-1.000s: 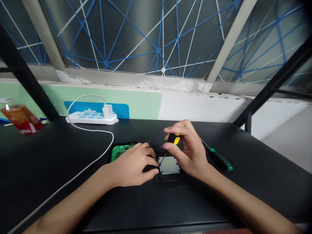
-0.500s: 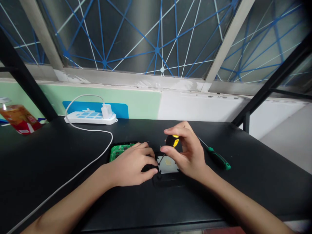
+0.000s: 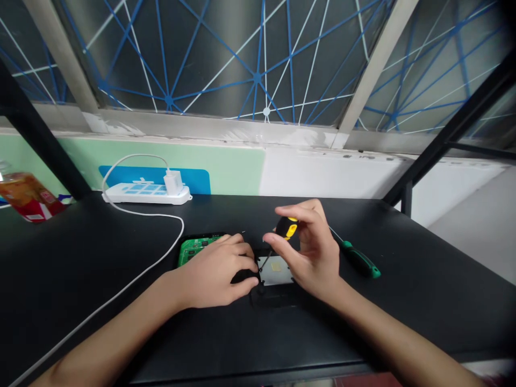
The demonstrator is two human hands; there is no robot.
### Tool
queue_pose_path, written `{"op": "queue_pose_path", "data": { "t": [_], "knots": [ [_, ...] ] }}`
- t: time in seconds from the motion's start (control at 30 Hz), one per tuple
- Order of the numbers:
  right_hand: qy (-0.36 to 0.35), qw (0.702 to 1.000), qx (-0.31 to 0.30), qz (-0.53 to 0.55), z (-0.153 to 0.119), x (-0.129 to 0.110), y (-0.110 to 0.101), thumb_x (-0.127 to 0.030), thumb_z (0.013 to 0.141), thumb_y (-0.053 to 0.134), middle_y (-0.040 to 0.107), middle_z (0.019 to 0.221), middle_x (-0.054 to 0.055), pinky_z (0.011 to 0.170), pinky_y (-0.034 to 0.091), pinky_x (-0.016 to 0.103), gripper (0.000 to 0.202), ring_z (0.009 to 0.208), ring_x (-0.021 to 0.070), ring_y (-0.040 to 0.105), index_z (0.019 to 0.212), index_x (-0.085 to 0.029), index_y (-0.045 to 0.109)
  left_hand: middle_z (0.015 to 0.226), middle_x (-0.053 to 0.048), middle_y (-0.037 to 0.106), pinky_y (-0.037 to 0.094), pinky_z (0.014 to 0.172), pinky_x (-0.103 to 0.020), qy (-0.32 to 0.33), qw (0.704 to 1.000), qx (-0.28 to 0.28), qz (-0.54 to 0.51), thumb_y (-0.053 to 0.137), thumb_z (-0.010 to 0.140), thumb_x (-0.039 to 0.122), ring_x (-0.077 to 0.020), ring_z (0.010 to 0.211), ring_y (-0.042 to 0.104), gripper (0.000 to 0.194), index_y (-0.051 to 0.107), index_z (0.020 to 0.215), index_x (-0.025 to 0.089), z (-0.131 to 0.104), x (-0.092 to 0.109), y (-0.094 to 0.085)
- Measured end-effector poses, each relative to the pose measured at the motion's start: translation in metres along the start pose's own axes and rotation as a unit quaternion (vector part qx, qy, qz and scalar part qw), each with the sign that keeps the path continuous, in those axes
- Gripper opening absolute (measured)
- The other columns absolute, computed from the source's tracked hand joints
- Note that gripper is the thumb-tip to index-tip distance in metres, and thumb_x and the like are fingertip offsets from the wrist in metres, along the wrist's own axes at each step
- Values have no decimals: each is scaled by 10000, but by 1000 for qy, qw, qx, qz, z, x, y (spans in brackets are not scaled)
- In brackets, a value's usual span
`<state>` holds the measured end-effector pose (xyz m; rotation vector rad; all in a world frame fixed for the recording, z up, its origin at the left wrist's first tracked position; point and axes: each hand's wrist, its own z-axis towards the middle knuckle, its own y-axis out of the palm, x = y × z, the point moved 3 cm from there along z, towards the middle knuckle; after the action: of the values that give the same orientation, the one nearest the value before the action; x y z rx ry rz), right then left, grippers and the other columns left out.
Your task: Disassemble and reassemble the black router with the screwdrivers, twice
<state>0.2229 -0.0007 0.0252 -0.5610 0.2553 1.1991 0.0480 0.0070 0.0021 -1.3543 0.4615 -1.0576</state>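
Note:
A short black-and-yellow screwdriver [image 3: 287, 228] is held between the thumb and fingers of my right hand [image 3: 312, 250]. Its thin shaft slants down to the left, the tip at the left edge of a silver metal plate [image 3: 276, 270]. That plate sits in a dark device casing [image 3: 274, 296], hard to make out against the black table. My left hand [image 3: 217, 271] grips the casing's left side, thumb and fingertips close to the screwdriver tip. Partly hidden behind this hand lies a green circuit board [image 3: 191, 249] in a black shell.
To the right of my right hand lies a green-and-black screwdriver [image 3: 360, 260]. A white power strip [image 3: 147, 194] with a plugged-in charger [image 3: 173, 183] stands by the wall. Its white cable [image 3: 161, 260] crosses the table [image 3: 226, 344] on the left. A drink bottle [image 3: 30, 196] stands far left.
My right thumb and index finger have spread a little around the screwdriver handle. The tip stays at the plate's left edge, and my left hand keeps its place. The view has shifted slightly.

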Motion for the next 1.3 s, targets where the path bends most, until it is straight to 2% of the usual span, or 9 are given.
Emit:
{"op": "queue_pose_path", "data": {
  "t": [0.2, 0.27, 0.47, 0.67, 0.73, 0.93, 1.13, 1.2, 1.3],
  "knots": [
    [33, 994, -51, 91, -5, -2, 4, -163, 999, 385, 513, 1376, 99, 938, 536, 498, 498, 1122, 235, 623, 1475, -311, 386, 1010, -30, 676, 416, 929, -402, 1, 1000, -3, -2, 629, 923, 284, -237, 983, 570, 127, 714, 991, 219, 0, 1, -1],
    [24, 995, -48, 79, -4, -2, 5, -129, 982, 433, 553, 1335, 93, 951, 532, 489, 543, 1117, 229, 627, 1487, -315, 365, 1004, -32, 676, 416, 927, -402, 0, 1000, -3, -2, 628, 924, 288, -238, 980, 571, 127, 714, 985, 218, 1, 1, -1],
    [3, 1000, 9, -22, -3, 0, 0, -194, 821, 731, 530, 990, 36, 772, 567, 433, 452, 864, 203, 597, 1239, -320, 612, 996, -33, 680, 393, 971, -420, 5, 1000, 4, -2, 609, 931, 285, -241, 1006, 570, 123, 707, 957, 215, 1, 0, 0],
    [24, 997, -43, 58, -5, -2, 3, -172, 994, 396, 513, 1329, 106, 910, 550, 476, 504, 1072, 225, 624, 1480, -306, 377, 999, -41, 676, 412, 933, -403, 4, 1000, 2, -1, 617, 926, 291, -244, 982, 570, 136, 710, 996, 220, 0, 1, -1],
    [18, 998, -43, 38, -3, -1, 4, -155, 983, 442, 550, 1297, 100, 895, 552, 457, 538, 1048, 218, 624, 1490, -315, 358, 993, -41, 676, 411, 933, -401, 5, 1000, 4, 0, 612, 929, 288, -243, 978, 571, 131, 711, 986, 223, 0, 1, -1],
    [-33, 997, 25, -59, 0, -1, -2, -224, 780, 787, 551, 932, 27, 748, 523, 405, 474, 846, 206, 540, 1210, -328, 619, 988, -36, 677, 398, 950, -414, 4, 1000, 2, 3, 613, 927, 284, -246, 999, 566, 114, 702, 951, 217, 0, 1, 0],
    [3, 998, -35, 42, -4, -5, 1, -195, 1003, 384, 547, 1292, 101, 904, 525, 491, 463, 1061, 230, 618, 1453, -297, 426, 1000, -38, 671, 407, 936, -400, -1, 1000, -4, 2, 620, 928, 288, -242, 989, 564, 126, 706, 990, 220, 1, 2, -1],
    [8, 998, -44, 43, -3, -5, 3, -168, 999, 407, 571, 1299, 97, 900, 533, 473, 513, 1031, 216, 638, 1489, -315, 365, 995, -40, 671, 410, 930, -400, 0, 1000, -5, 2, 616, 929, 291, -242, 981, 563, 129, 706, 991, 222, 1, 2, -1],
    [-12, 1000, -13, -15, -1, -2, 1, -180, 904, 635, 612, 1082, 55, 802, 544, 423, 532, 893, 199, 614, 1391, -346, 501, 985, -39, 673, 402, 942, -410, 3, 1000, -4, 4, 612, 931, 297, -247, 993, 562, 127, 705, 971, 220, 0, 2, -1]
  ]
}}
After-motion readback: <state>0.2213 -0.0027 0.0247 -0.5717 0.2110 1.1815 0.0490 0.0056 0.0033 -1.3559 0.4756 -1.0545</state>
